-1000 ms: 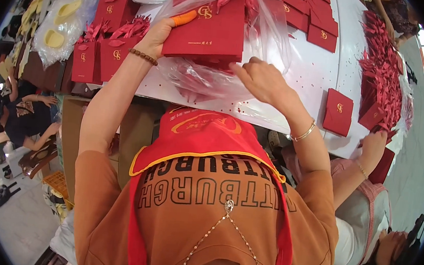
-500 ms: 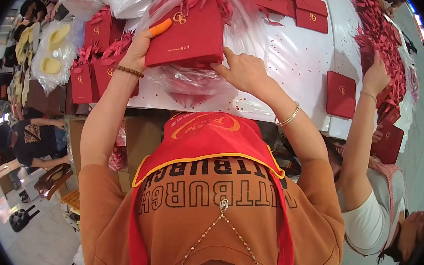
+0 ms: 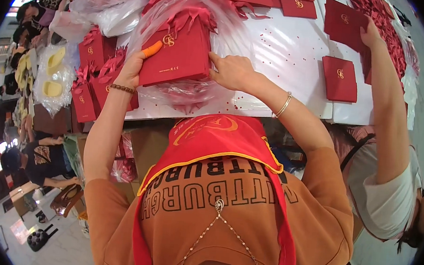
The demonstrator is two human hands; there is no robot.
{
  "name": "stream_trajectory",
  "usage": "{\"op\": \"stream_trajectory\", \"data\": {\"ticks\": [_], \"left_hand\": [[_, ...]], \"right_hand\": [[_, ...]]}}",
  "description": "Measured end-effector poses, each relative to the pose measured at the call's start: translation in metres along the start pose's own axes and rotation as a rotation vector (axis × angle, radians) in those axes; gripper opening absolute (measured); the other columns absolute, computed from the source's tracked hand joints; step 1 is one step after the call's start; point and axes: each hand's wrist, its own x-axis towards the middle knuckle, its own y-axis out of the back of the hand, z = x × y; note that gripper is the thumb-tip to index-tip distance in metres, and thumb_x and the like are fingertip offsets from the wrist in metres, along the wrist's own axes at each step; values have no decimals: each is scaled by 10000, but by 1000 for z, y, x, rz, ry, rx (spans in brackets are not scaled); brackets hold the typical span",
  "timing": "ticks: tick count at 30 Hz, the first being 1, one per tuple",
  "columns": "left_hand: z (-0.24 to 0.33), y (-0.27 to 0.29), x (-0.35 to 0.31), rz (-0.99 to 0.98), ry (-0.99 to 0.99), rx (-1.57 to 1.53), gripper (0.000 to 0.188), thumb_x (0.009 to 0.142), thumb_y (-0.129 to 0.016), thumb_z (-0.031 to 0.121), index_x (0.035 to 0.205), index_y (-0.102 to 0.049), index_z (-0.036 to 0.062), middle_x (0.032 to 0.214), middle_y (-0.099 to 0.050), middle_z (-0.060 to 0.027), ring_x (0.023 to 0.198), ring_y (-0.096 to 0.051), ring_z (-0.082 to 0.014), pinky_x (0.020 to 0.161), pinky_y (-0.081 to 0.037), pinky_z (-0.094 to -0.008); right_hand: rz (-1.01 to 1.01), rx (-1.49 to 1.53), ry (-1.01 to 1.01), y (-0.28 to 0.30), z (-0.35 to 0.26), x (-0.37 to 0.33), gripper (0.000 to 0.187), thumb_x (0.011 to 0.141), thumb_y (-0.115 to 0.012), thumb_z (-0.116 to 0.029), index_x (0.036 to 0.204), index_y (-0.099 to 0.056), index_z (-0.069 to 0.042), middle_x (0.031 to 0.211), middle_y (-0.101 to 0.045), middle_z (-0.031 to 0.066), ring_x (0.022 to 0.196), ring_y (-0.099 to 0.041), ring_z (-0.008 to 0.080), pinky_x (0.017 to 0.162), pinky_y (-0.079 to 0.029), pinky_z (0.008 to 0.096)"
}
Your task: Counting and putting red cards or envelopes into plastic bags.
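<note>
A thick stack of red paper gift bags (image 3: 178,54) with gold print and red ribbon handles is tilted up in front of me, over a clear plastic bag (image 3: 233,36). My left hand (image 3: 132,70) is closed on the stack's left edge, its thumb in an orange finger cot lying across the front. At the right edge, my right hand (image 3: 233,73) has its index finger and thumb against the sides of the bags, the other fingers curled. The far fingers of my left hand are hidden behind the stack.
The white table (image 3: 278,62) is scattered with small red dots. More red gift bags (image 3: 90,94) stand at left, and a flat pile (image 3: 338,79) lies at right. A co-worker's hand (image 3: 373,34) holds red bags beside a ribbon heap. Yellow slippers (image 3: 56,61) lie in plastic.
The stack has shifted slightly left and down in view, with both my hands still at it. The co-worker's hand has moved up and now holds red bags over the table.
</note>
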Motion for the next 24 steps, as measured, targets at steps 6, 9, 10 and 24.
{"op": "stream_trajectory", "data": {"ticks": [6, 9, 10, 24], "left_hand": [[3, -8, 2, 54, -8, 173, 267, 832, -587, 137, 1060, -553, 2, 981, -619, -133, 856, -626, -218, 740, -538, -353], [3, -29, -10, 125, -196, 392, 273, 823, -592, 106, 1072, -543, 6, 974, -619, -116, 852, -626, -203, 717, -539, -338], [2, -27, -9, 128, -198, 390, 273, 823, -592, 106, 1072, -543, 6, 974, -619, -116, 852, -626, -203, 717, -539, -338], [-1, -30, -9, 71, -242, 393, 311, 803, -628, 149, 1064, -533, 10, 932, -624, -109, 758, -636, -198, 622, -546, -328]], "right_hand": [[-9, 23, 11, -1, 4, -1, 398, 824, -465, -333, 1064, -486, -16, 837, -625, 205, 833, -601, 361, 719, -462, 464], [-45, -6, 4, 3, 4, 0, 367, 831, -468, -328, 1023, -544, -25, 846, -631, 186, 849, -600, 351, 723, -463, 454], [-46, -7, 7, 7, 2, -1, 367, 831, -468, -328, 1023, -544, -25, 846, -631, 186, 849, -600, 351, 723, -463, 454], [-333, -74, 320, 39, -33, -21, 330, 746, -586, -328, 892, -632, -36, 835, -625, 170, 861, -586, 317, 727, -464, 413]]}}
